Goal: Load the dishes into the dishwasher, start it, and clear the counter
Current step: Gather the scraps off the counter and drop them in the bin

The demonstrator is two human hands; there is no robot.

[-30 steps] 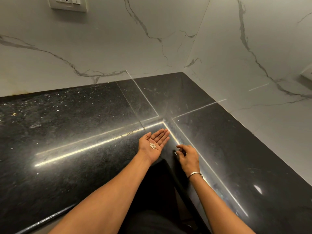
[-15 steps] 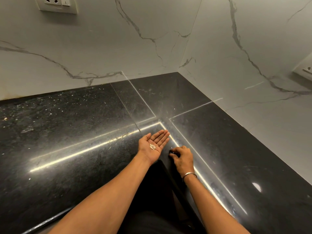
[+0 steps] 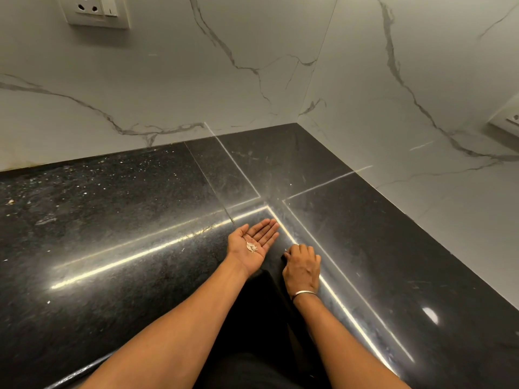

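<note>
My left hand point(image 3: 254, 242) is held palm up just above the black stone counter point(image 3: 112, 234), fingers together and flat. A small heap of pale scraps point(image 3: 251, 247) lies in the palm. My right hand point(image 3: 302, 266) rests knuckles up on the counter just to the right, fingers curled down at the inner corner of the L-shaped counter. I cannot tell if something small is pinched under its fingertips. A silver bangle point(image 3: 303, 293) circles the right wrist. No dishes or dishwasher are in view.
White marble walls point(image 3: 252, 66) meet in a corner behind the counter. A socket plate point(image 3: 95, 11) is at the upper left, another socket point(image 3: 508, 122) at the right edge. Pale crumbs point(image 3: 84, 178) dot the counter's far left.
My right hand has slid left and a little forward along the counter, closer to the left palm. The left hand has stayed cupped with the scraps.
</note>
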